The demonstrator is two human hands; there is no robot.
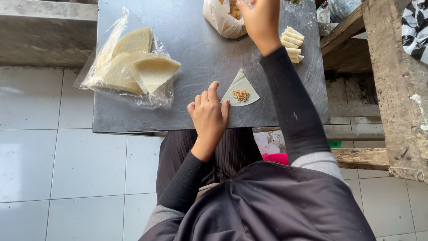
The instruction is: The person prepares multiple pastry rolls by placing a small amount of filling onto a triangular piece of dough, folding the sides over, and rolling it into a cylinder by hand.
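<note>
Head view first: nearest us, our left hand (207, 117) rests on the grey metal table (191, 49), fingers loosely curled and grasping nothing, its fingertips (226, 103) pinning the near left edge of the triangular wrapper (240, 91). That wrapper lies flat just right of this hand, and a small heap of crumbly brown filling (241, 95) sits at its middle.

Farther off, our right hand (260, 20) reaches to the mouth of the plastic bag of filling (221, 18); its fingers run out of frame, so we cannot tell whether they are pinched on anything.

Risks, as we judge them: the thin wrapper could slide or crease under the left fingertips if they press sideways, scattering the loose filling. A too-generous second pinch could overload it. The right forearm passes close beside the finished rolls (292, 43) and could knock them.

Counts: one wrapper laid out, one heap of filling, one bag of filling. Rolls, right of the far hand, number roughly six. Well left of the near hand, the stack of spare wrappers (133, 62) in clear plastic overlaps; we make out three or four.
</note>
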